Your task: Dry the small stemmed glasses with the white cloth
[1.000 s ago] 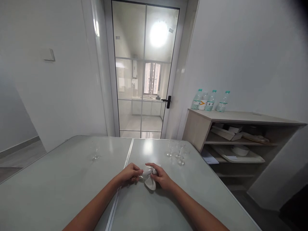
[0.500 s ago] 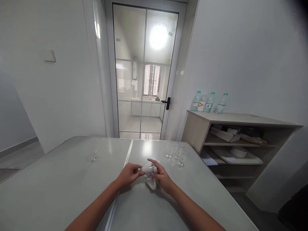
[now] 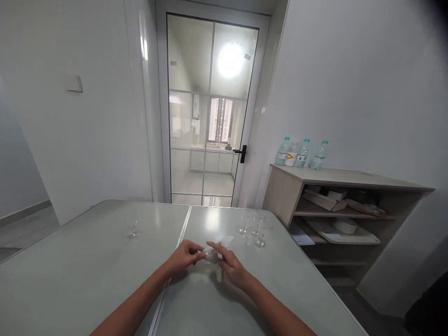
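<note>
Hands (image 3: pixel 184 254) grasp a glass (image 3: pixel 210 255) and white cloth (image 3: pixel 226 241), with tabletop (image 3: pixel 196 228) between them and its far edge (image 3: pixel 227 208).

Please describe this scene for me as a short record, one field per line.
Left hand: pinches the narrow end of a held wine glass
Right hand: holds a white cloth at the bowl
Held glass position: on its side, above the table
Table, left of seam: one upright wine glass
Table, right of seam: three upright wine glasses
Cabinet top: includes three teal-capped plastic bottles
</note>
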Available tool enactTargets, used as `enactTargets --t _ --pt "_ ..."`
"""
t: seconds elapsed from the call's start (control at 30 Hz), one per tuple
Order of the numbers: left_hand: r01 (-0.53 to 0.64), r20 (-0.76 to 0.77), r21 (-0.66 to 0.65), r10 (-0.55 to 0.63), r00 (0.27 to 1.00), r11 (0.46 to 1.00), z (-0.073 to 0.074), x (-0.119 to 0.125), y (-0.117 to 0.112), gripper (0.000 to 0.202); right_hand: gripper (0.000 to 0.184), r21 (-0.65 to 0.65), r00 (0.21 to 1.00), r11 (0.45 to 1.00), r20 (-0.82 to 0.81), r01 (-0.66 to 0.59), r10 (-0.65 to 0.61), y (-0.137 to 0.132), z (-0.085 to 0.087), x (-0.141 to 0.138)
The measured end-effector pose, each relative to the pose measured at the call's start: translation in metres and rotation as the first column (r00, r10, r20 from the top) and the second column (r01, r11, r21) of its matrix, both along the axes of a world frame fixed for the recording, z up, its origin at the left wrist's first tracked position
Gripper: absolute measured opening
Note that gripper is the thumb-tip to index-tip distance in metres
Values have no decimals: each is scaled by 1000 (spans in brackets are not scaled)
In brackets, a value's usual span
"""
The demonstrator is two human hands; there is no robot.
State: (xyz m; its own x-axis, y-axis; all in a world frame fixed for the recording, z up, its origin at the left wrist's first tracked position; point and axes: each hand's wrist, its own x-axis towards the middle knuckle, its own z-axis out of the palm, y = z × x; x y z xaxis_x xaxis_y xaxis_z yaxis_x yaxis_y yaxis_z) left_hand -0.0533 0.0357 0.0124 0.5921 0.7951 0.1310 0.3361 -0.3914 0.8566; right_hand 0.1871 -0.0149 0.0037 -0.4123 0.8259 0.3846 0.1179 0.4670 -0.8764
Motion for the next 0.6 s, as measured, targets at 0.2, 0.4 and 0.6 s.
enactTargets --t 0.2,0.4,0.6 --pt "-58 -189 439 156 969 897 -9 8 -7 33 62 -438 914 898 -348 37 -208 9 -12 -12" --pt "49 57 -325 -32 998 945 1 9 -4 60 50 51 998 998 55 -36 33 -1 6 8" --pt "-31 -139 327 81 987 944 -7 5 -2 41 52 -154 987 985 -129 74 -94 -1 6 -1"
